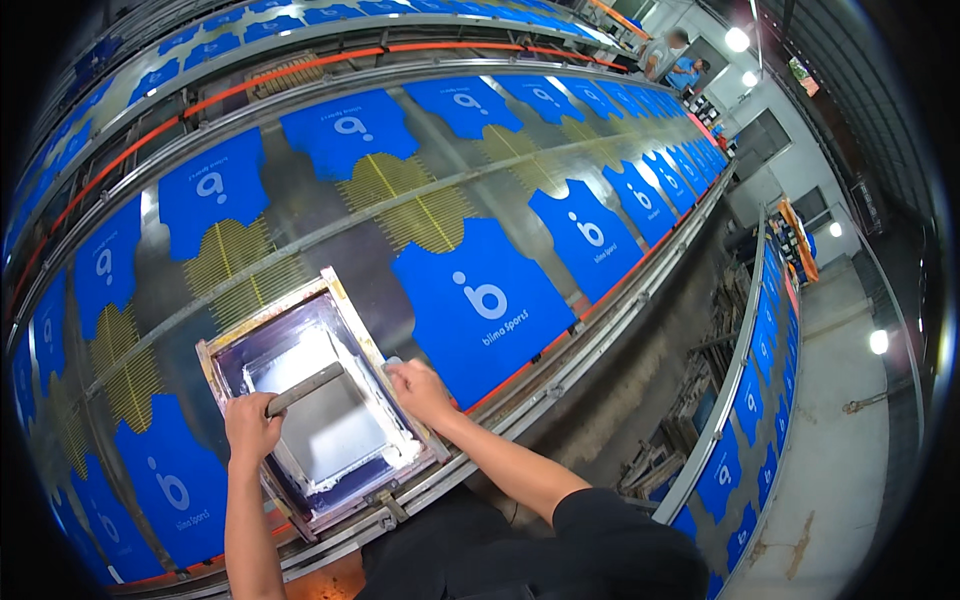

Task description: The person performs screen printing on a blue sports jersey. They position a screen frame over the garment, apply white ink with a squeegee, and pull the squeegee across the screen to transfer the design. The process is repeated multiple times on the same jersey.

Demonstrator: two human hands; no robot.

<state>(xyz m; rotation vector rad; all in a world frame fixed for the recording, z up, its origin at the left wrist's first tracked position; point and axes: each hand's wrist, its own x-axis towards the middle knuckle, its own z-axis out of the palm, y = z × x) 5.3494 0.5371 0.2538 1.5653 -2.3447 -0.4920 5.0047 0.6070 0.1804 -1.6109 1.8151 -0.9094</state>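
Observation:
A rectangular screen frame (335, 290) rests on the long printing table, with white ink (405, 450) along its inner mesh. My left hand (252, 425) is closed on the end of a squeegee (318, 382), whose blade lies diagonally across the screen. My right hand (415, 390) is closed at the frame's right edge, by a small grey piece (393, 362); exactly what its fingers grip is partly hidden. Just right of the frame lies a blue shirt panel (485, 340) with a white print, and another blue panel (160, 470) lies to the left.
Rows of printed blue panels run along the table (330, 215). A parallel table (725, 435) stands to the right beside a concrete floor (840, 380), with stacked slats (665, 455) below. Two people (685, 70) stand at the far end. A metal rail (640, 275) edges my table.

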